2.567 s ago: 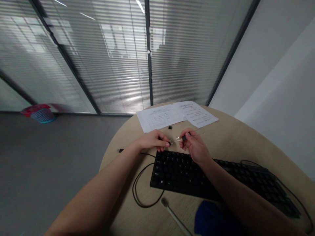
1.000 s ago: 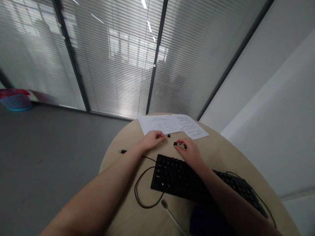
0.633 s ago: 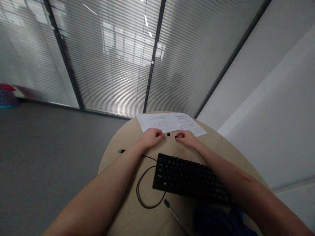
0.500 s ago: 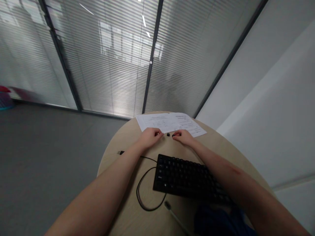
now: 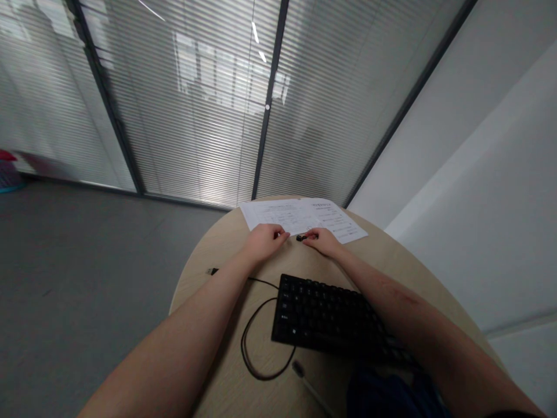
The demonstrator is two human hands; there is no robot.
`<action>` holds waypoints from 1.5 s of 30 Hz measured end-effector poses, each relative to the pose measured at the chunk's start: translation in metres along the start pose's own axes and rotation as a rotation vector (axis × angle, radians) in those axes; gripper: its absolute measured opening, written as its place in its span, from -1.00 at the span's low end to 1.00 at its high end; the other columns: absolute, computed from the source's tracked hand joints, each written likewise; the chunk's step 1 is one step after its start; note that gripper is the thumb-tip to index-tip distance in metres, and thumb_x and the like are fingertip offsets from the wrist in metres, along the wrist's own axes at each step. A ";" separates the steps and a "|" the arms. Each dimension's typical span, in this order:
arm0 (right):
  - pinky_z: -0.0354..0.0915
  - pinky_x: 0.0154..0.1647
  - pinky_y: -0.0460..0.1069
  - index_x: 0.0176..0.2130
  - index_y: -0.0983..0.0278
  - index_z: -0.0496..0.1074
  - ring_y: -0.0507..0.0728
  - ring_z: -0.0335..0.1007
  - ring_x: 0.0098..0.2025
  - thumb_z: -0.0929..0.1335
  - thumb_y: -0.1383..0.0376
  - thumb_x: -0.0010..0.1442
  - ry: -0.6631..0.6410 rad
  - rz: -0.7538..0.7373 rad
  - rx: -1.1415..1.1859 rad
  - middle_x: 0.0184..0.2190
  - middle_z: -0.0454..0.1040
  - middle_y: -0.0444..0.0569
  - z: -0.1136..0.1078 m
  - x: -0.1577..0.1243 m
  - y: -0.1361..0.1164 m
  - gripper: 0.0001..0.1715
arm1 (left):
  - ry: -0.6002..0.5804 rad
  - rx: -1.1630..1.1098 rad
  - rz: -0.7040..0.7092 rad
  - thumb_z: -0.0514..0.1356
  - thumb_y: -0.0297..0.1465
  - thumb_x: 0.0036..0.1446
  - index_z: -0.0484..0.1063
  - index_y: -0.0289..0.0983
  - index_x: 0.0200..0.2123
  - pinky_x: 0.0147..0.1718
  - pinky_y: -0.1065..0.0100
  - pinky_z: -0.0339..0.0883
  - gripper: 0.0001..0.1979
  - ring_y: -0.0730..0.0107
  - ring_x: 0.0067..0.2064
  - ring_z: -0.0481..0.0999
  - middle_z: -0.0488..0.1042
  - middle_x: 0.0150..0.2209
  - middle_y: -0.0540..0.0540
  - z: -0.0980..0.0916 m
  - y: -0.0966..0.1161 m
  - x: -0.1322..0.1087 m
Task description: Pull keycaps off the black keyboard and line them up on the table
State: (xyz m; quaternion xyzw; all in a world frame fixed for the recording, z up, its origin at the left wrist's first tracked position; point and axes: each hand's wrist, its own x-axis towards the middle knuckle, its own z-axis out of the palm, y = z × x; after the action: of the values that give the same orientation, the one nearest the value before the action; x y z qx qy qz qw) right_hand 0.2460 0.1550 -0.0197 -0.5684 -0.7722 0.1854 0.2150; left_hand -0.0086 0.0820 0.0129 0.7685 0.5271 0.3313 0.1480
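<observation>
My right hand [image 5: 321, 240] pinches a small black piece that looks like a keycap, mostly covered by the fingers, low over the table by the papers. Another small black keycap [image 5: 299, 238] lies just left of those fingertips, touching or nearly so. My left hand [image 5: 268, 240] rests at the papers' near edge, thumb and fingers curled together; anything between them is hidden. Nearer to me lies a black keyboard [image 5: 324, 313], its right part beneath my right forearm. Its cable [image 5: 244, 342] loops at the left, and a USB plug [image 5: 212, 271] shows beside my left forearm.
Printed papers [image 5: 287, 215] lie at the far side of the round wooden table [image 5: 195, 261]. A small brush [image 5: 311, 386] and dark blue cloth [image 5: 387, 395] are near the front. Beyond stand a glass partition with blinds [image 5: 195, 116] and a white wall [image 5: 491, 191] at the right.
My right hand has moved slightly left, bringing its fingertips up to the loose keycap. The left hand stays almost in place. The view has shifted a little.
</observation>
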 end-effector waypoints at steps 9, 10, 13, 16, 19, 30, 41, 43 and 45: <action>0.28 -0.28 -0.03 -0.17 0.33 0.62 0.10 0.46 -0.34 0.50 0.21 0.10 -0.020 -0.003 0.008 -0.36 0.62 -0.02 -0.001 0.000 -0.004 -0.69 | -0.002 0.002 -0.010 0.15 -0.20 0.29 0.63 -0.27 -0.31 -0.38 0.33 0.17 -0.67 0.28 -0.37 0.47 0.60 -0.40 -0.13 0.000 0.000 0.000; 0.28 -0.28 -0.03 -0.18 0.34 0.62 0.10 0.46 -0.34 0.50 0.21 0.10 -0.021 -0.006 0.008 -0.36 0.62 -0.02 -0.002 0.000 -0.005 -0.69 | -0.002 0.003 -0.010 0.15 -0.20 0.29 0.63 -0.27 -0.31 -0.39 0.33 0.16 -0.67 0.28 -0.37 0.47 0.60 -0.40 -0.13 0.000 0.000 0.000; 0.28 -0.27 -0.03 -0.19 0.34 0.62 0.08 0.45 -0.35 0.51 0.21 0.09 -0.020 -0.011 0.004 -0.37 0.61 -0.02 -0.003 -0.002 -0.006 -0.70 | -0.003 -0.001 -0.011 0.16 -0.19 0.28 0.63 -0.27 -0.31 -0.39 0.33 0.16 -0.67 0.28 -0.37 0.47 0.59 -0.40 -0.12 0.000 0.000 0.000; 0.27 -0.28 -0.04 -0.11 0.34 0.61 0.06 0.42 -0.37 0.53 0.22 0.06 0.000 -0.006 -0.001 -0.37 0.59 -0.03 -0.004 -0.004 -0.008 -0.61 | -0.003 -0.009 -0.013 0.15 -0.20 0.29 0.62 -0.27 -0.31 -0.39 0.33 0.16 -0.68 0.29 -0.38 0.47 0.59 -0.40 -0.13 0.000 0.000 0.000; 0.30 -0.25 -0.01 -0.07 0.33 0.60 0.09 0.43 -0.34 0.50 0.16 0.10 0.047 0.006 0.002 -0.34 0.60 -0.01 -0.011 -0.008 -0.012 -0.57 | -0.003 -0.012 -0.009 0.15 -0.20 0.28 0.63 -0.27 -0.32 -0.38 0.32 0.18 -0.67 0.28 -0.37 0.47 0.60 -0.39 -0.14 -0.001 0.001 0.000; 0.35 -0.08 0.07 -0.17 0.23 0.57 0.19 0.45 -0.14 0.16 0.07 0.36 0.289 -0.135 0.299 -0.20 0.56 0.02 -0.080 -0.094 -0.031 -0.51 | -0.026 -0.012 -0.011 0.16 -0.24 0.27 0.61 -0.27 -0.35 -0.39 0.32 0.13 -0.71 0.31 -0.40 0.42 0.54 -0.45 -0.10 0.001 0.000 0.002; 0.31 -0.41 -0.03 -0.30 0.26 0.48 0.06 0.35 -0.49 0.24 -0.03 0.32 -0.046 -0.026 0.521 -0.56 0.41 -0.11 -0.055 -0.138 -0.064 -0.53 | -0.314 -0.120 0.084 0.17 -0.22 0.19 0.48 -0.26 -0.52 -0.44 0.34 0.08 -0.69 0.42 -0.48 0.28 0.35 -0.57 0.02 0.004 0.014 -0.008; 0.33 -0.41 -0.04 -0.26 0.26 0.47 0.05 0.38 -0.49 0.27 -0.03 0.30 -0.095 -0.015 0.586 -0.54 0.42 -0.13 -0.046 -0.139 -0.060 -0.57 | -0.412 -0.135 0.082 0.17 -0.20 0.18 0.50 -0.26 -0.51 -0.45 0.34 0.07 -0.69 0.42 -0.48 0.27 0.34 -0.57 0.02 0.004 0.014 -0.008; 0.33 -0.44 -0.05 -0.21 0.26 0.44 0.03 0.38 -0.50 0.31 0.00 0.27 -0.147 -0.009 0.648 -0.52 0.44 -0.14 -0.040 -0.139 -0.055 -0.62 | -0.500 -0.151 0.079 0.16 -0.17 0.18 0.50 -0.25 -0.51 -0.46 0.34 0.05 -0.66 0.43 -0.49 0.24 0.32 -0.58 0.03 0.003 0.013 -0.007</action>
State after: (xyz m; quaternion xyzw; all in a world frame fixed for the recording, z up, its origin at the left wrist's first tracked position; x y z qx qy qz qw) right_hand 0.2601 0.0079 0.0265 -0.4521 -0.6891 0.4609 0.3291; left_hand 0.0015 0.0704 0.0154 0.8333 0.4174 0.1750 0.3175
